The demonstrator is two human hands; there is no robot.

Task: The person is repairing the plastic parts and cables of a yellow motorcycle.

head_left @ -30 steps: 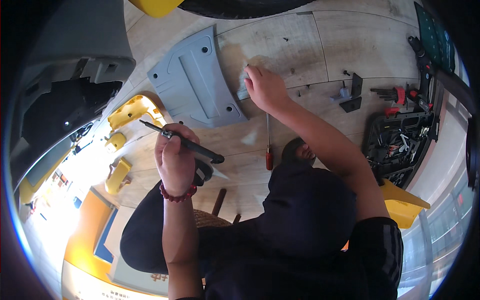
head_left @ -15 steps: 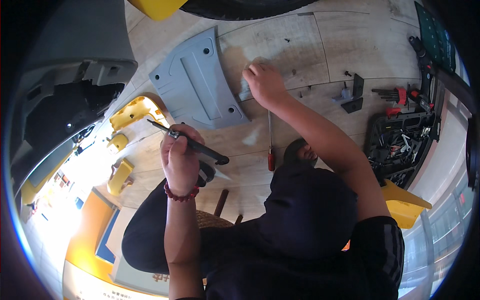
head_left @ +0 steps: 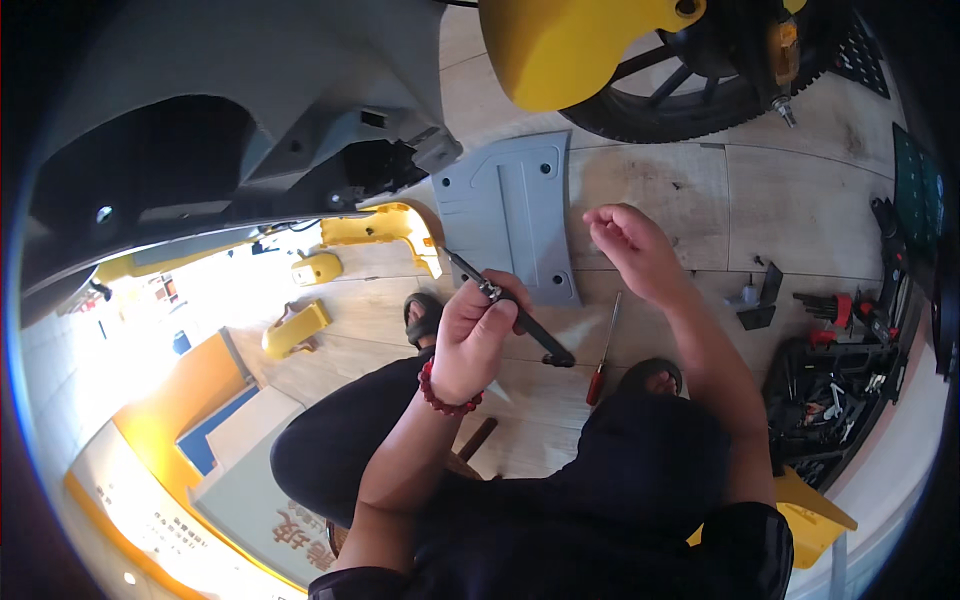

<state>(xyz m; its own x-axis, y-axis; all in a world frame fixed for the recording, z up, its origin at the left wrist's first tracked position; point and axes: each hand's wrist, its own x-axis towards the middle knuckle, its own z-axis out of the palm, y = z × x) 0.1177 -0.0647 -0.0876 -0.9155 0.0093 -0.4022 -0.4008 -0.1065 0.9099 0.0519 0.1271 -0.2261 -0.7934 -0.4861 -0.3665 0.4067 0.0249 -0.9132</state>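
Note:
My left hand [head_left: 470,340] is closed around a black driver tool [head_left: 540,342], its slim bit pointing up and away to the left. My right hand [head_left: 635,250] is raised beside the grey panel [head_left: 505,210], fingers curled together; anything pinched at their tips is too small to make out. A long screwdriver with a red handle [head_left: 597,382] lies on the floor below that hand. Near it are small black brackets [head_left: 760,305] and some small dark fasteners.
A grey vehicle body [head_left: 230,70] fills the upper left, beside a yellow fender [head_left: 530,55] and black tyre [head_left: 640,125]. Yellow covers [head_left: 300,325] lie left on the tiled floor [head_left: 785,200]. An open tool case [head_left: 830,400] is at the right, another yellow part [head_left: 815,515] below it.
The view has swung upward, bringing the fender and wheel into sight. My right hand has lifted from the floor. My left hand still holds the tool, now farther right in the picture.

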